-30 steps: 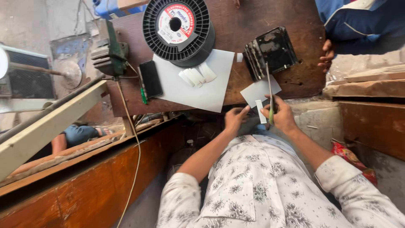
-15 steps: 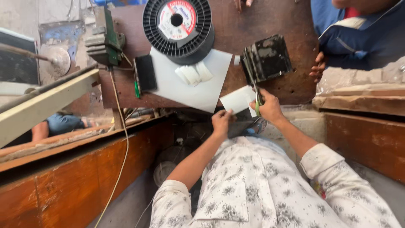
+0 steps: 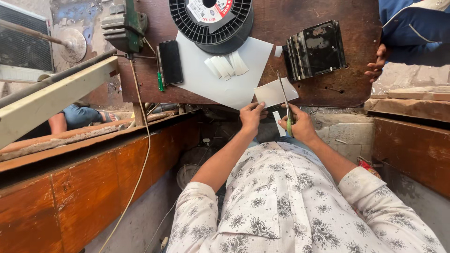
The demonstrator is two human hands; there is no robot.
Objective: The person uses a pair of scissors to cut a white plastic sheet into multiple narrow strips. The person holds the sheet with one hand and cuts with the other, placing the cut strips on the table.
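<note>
Near the middle of the frame the left hand pinches the lower edge of a small sheet of thin, matte white paper, roughly four-sided, held just above the near edge of the desk, a worn dark-brown wooden board with scratches. The right hand is closed around the green handles of one pair of scissors, whose slim metal blades run up across the right part of the paper; a narrow white strip hangs just below, between the two hands. Above, toward the upper middle of the frame, one large smooth white sheet lies flat on the desk, and on it rests a small fanned pile of cut white strips, about five, though the exact count is hard to tell. One round black ribbed plastic spool with a red and white label overlaps the sheet's top edge. Left of the sheet lies one black glossy phone beside a green pen. At the upper right sits one black boxy metal part with stacked plates. Another person's hand touches the desk's right edge.
</note>
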